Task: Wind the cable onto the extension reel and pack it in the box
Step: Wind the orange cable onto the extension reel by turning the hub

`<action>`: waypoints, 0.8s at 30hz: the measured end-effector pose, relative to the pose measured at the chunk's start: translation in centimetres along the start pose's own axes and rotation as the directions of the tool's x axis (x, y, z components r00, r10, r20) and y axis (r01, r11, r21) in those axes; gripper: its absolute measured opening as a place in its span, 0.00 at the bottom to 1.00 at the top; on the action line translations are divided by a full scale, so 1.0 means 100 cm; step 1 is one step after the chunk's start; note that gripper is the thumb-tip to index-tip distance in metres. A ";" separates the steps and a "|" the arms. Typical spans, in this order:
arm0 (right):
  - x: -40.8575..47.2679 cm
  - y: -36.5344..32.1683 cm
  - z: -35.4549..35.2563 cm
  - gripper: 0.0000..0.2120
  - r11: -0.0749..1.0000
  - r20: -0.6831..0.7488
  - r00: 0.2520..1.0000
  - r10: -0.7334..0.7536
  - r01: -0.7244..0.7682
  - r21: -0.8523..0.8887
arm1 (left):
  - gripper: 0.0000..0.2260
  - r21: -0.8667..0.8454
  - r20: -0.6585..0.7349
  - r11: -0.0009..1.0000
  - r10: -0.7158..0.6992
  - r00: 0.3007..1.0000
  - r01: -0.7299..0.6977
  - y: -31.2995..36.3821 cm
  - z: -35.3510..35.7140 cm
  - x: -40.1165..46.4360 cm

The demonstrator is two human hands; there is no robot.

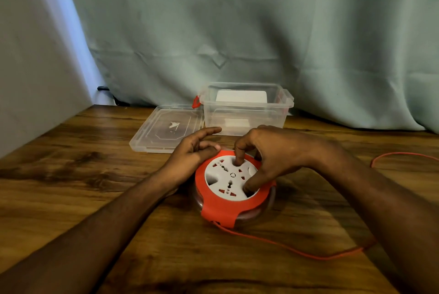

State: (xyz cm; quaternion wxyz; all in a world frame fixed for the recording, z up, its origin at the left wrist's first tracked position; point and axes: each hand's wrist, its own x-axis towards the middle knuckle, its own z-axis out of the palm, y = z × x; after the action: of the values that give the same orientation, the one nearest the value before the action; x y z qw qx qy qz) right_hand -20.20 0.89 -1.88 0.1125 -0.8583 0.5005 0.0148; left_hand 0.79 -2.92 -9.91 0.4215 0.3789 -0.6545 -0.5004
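Two hands work the reel [231,189] on the surface [95,175]. Right hand [273,153] pinches its white hub; left hand [190,151], fingers spread, steadies its rim. Cable [297,249] trails right of reel; box [244,108] stands behind it.

reel [231,189] on table [95,175] | both hands on it | cable [297,249] trailing right | box [244,108] open behind

No legible text, brand or number anywhere in view. Clear lid [166,128] carries a small white mark, a logo of some kind, too small to read. White label [241,96] on the clear box [244,108] appears blank. Reel [231,185] face: no readable markings.
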 end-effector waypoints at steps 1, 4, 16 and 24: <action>0.000 -0.001 0.000 0.26 1.000 -0.003 1.000 0.007 -0.007 -0.005 | 0.21 0.007 -0.002 1.000 -0.001 1.000 0.001 0.000 0.000 0.000; -0.002 -0.003 -0.001 0.26 0.999 0.002 1.000 0.030 -0.030 -0.016 | 0.22 0.033 -0.004 0.999 0.008 1.000 -0.008 0.000 0.001 0.001; -0.001 -0.017 -0.001 0.25 0.990 0.041 0.989 0.141 -0.141 0.001 | 0.23 0.069 -0.019 0.998 0.010 1.000 -0.009 -0.001 0.001 0.001; -0.002 -0.039 0.006 0.25 0.983 -0.005 0.989 0.145 -0.144 -0.114 | 0.23 0.065 -0.023 0.998 0.009 1.000 -0.007 -0.001 0.000 0.001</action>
State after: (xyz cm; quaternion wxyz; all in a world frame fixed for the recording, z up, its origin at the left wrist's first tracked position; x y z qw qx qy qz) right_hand -16.89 2.99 -1.74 0.0630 -0.8246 0.5597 0.0528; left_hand 0.77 -3.03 -10.03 0.4188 0.3957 -0.6668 -0.4727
